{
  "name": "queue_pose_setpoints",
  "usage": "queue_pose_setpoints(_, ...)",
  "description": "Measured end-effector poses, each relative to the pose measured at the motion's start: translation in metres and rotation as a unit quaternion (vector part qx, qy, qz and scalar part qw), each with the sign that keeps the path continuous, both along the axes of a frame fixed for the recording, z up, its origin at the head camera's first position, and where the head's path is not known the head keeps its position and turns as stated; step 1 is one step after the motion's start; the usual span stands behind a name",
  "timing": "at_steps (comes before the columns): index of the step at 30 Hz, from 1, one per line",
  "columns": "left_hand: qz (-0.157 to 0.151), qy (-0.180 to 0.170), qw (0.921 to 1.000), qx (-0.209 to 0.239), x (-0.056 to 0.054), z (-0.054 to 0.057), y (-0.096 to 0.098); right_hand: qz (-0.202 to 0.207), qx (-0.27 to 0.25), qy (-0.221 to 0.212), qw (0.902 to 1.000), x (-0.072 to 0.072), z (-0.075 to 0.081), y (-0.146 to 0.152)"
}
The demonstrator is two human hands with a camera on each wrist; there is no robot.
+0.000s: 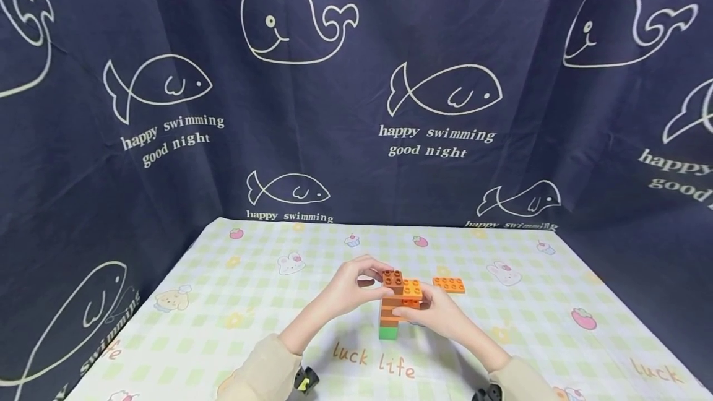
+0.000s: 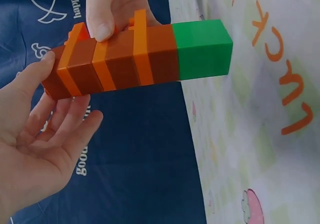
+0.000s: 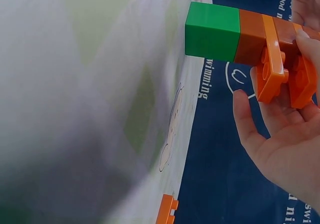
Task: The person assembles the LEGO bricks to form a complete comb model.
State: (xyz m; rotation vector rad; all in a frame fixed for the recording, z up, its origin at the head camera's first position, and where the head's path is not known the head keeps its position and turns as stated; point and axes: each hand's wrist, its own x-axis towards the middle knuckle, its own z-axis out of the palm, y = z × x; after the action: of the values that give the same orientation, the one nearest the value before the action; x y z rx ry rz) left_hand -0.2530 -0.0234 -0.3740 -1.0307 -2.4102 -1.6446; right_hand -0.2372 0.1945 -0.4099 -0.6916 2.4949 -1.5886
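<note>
A tower of brown toy bricks (image 2: 162,58) and thin orange plates stands on a green brick (image 2: 204,48) at its foot. The orange plates (image 3: 272,78) jut out to one side and show studs. My left hand (image 1: 353,282) pinches the brown brick (image 1: 392,278) at the top between thumb and fingers. From the other side, my right hand (image 1: 442,312) grips the tower around the jutting plates, its thumb pressed on the near face. Those fingers partly hide the plates in the head view.
A loose orange plate with studs (image 1: 449,284) lies on the table to the right, behind my right hand. The patterned tablecloth (image 1: 267,308) runs back to a dark blue curtain (image 1: 356,159) that hangs behind and at both sides.
</note>
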Motion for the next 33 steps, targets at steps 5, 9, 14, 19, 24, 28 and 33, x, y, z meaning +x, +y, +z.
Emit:
queue_pose_setpoints(5,-0.002,-0.013,0.9999,0.006,-0.001,-0.004,-0.002,0.005,0.005,-0.003,1.0,0.0,-0.002,-0.002)
queue_pose_setpoints(9,0.004,-0.023,0.9997,-0.001,0.001,-0.001,-0.001,0.003,0.01,-0.006,0.9999,-0.001,-0.002,-0.002)
queue_pose_setpoints(14,0.004,-0.034,0.9994,0.005,0.001,0.002,0.0,-0.002,0.019,-0.009,0.9998,-0.002,0.001,-0.001)
queue_pose_setpoints(19,0.015,-0.04,0.9991,0.004,-0.003,-0.004,0.0,0.009,0.027,0.001,0.9996,-0.003,0.002,0.001)
queue_pose_setpoints(24,0.014,-0.042,0.999,0.009,-0.004,-0.008,0.0,0.023,0.024,0.005,0.9994,-0.004,0.003,0.003)
queue_pose_setpoints(28,0.013,-0.043,0.9989,0.012,-0.004,-0.009,-0.001,0.03,0.017,0.014,0.9993,-0.005,0.004,0.005)
queue_pose_setpoints(33,0.017,-0.044,0.9988,0.01,-0.004,-0.01,-0.002,0.017,0.027,0.01,0.9994,-0.005,0.005,0.01)
